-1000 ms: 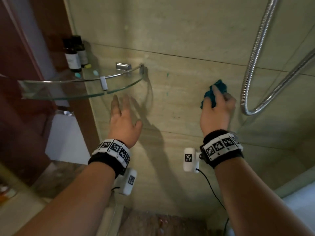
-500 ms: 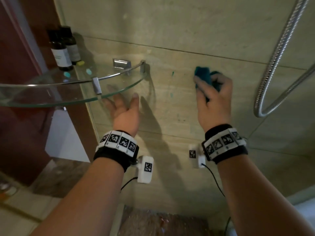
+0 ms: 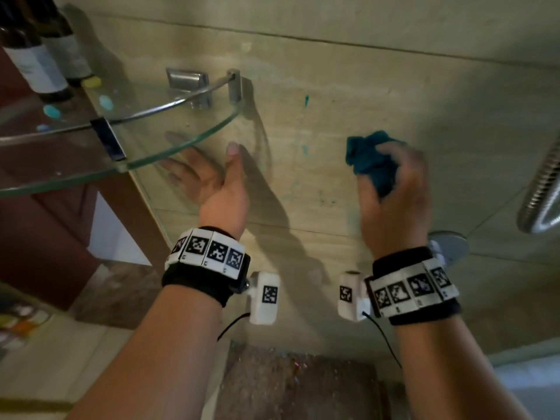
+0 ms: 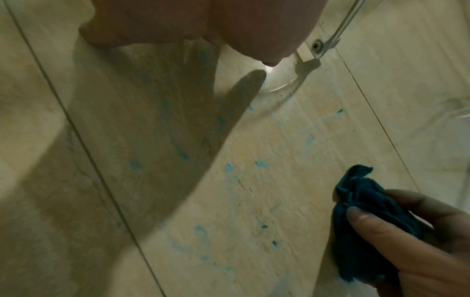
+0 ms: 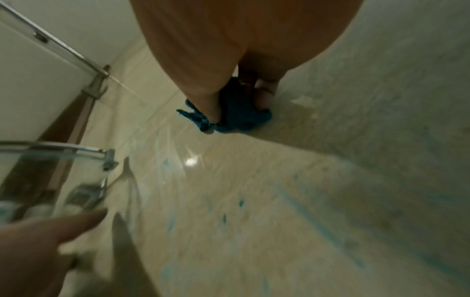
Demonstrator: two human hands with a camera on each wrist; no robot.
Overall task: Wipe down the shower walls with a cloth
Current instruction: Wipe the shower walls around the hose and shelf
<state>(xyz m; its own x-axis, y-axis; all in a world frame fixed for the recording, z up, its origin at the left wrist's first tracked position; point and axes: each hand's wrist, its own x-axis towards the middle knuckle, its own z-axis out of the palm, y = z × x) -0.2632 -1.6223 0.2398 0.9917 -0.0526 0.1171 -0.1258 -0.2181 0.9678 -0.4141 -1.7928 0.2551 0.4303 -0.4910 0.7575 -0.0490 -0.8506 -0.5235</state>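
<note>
My right hand (image 3: pixel 394 183) grips a bunched teal cloth (image 3: pixel 368 160) and holds it against the beige tiled shower wall (image 3: pixel 348 95). The cloth (image 4: pixel 366 205) shows at the lower right of the left wrist view, and in the right wrist view the cloth (image 5: pixel 236 108) sits under my curled fingers. Blue smears and dots (image 4: pixel 229 168) mark the tile left of the cloth. My left hand (image 3: pixel 212 174) lies open with straight fingers on the wall, just under the glass shelf, holding nothing.
A curved glass corner shelf (image 3: pixel 151 153) with a metal rail juts out at upper left, carrying two dark bottles (image 3: pixel 36 62). A metal shower hose (image 3: pixel 542 183) hangs at the right edge. A glass panel and brown door frame (image 3: pixel 45 237) stand on the left.
My right hand carried the cloth leftwards across the tile and then a little downwards. The left hand turned, thumb uppermost, and stayed under the shelf. The view moved closer to the wall.
</note>
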